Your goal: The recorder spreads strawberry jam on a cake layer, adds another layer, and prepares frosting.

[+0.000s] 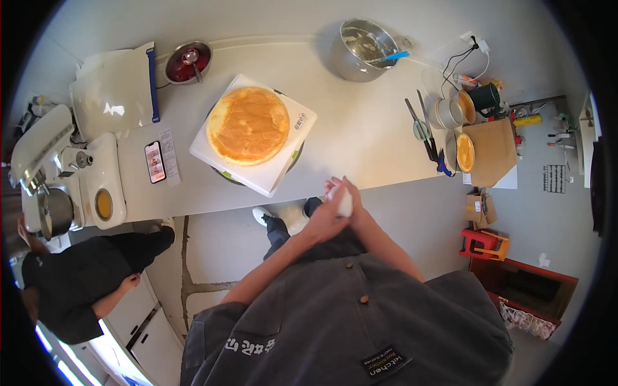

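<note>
My left hand (328,216) and my right hand (356,199) are together at the counter's near edge, closed around a crumpled white paper towel or cloth (345,205). Beyond them to the left, a round golden-brown sponge cake (248,126) lies flat on a white square board (301,118) that bears writing. Under the board, parts of a round dark and green base (233,179) show. Neither hand touches the cake or the board. Parts of the fingers are hidden by each other and by the white thing.
A steel bowl of red filling (175,72), a phone (155,162) and stand mixers (43,144) are left. A steel pot (355,72) with a blue spatula (397,55) stands far back. Scissors (421,129) and cake tins (449,114) are right. Another person (77,284) stands at left.
</note>
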Tool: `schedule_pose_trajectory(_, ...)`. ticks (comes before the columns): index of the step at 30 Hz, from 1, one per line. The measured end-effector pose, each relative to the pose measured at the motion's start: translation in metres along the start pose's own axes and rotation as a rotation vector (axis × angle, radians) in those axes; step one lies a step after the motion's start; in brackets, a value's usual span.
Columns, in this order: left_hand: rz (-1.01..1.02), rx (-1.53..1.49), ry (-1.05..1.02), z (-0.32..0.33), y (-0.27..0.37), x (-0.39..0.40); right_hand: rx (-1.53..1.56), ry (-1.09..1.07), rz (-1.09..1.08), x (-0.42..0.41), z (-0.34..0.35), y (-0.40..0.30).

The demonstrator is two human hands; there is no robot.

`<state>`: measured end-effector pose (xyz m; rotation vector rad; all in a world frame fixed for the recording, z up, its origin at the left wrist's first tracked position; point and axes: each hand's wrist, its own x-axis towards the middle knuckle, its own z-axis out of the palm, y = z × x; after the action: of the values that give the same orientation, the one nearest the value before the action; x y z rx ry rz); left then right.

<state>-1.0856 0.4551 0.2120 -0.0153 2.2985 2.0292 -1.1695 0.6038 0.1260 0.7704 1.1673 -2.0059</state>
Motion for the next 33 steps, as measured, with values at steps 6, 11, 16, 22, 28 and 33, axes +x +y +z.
schedule_pose_trajectory(6, -0.004, 0.038, -0.210, 0.036, 0.008, 0.067, 0.153, -0.097, 0.045, -0.008, 0.013, -0.058)
schedule_pose_trajectory(11, -0.162, 0.318, 0.074, 0.051, 0.002, 0.126, 0.073, -0.296, 0.165, -0.001, 0.017, -0.120)
schedule_pose_trajectory(16, -0.166, 0.386, 0.093, 0.055, 0.043, 0.125, -0.622, -0.009, -0.208, 0.022, -0.038, -0.165)
schedule_pose_trajectory(22, 0.195, 0.820, 0.719, -0.039, 0.076, 0.089, -1.251, 0.373, -0.703, 0.085, -0.150, -0.242)
schedule_pose_trajectory(28, -0.036, 1.216, 0.805, -0.138, 0.095, 0.068, -1.923, 0.533, -1.016, 0.085, -0.177, -0.274)
schedule_pose_trajectory(33, -0.169, 1.232, 0.637, -0.153, 0.073, 0.079, -1.676, 0.302, -0.941, 0.074, -0.187, -0.226)
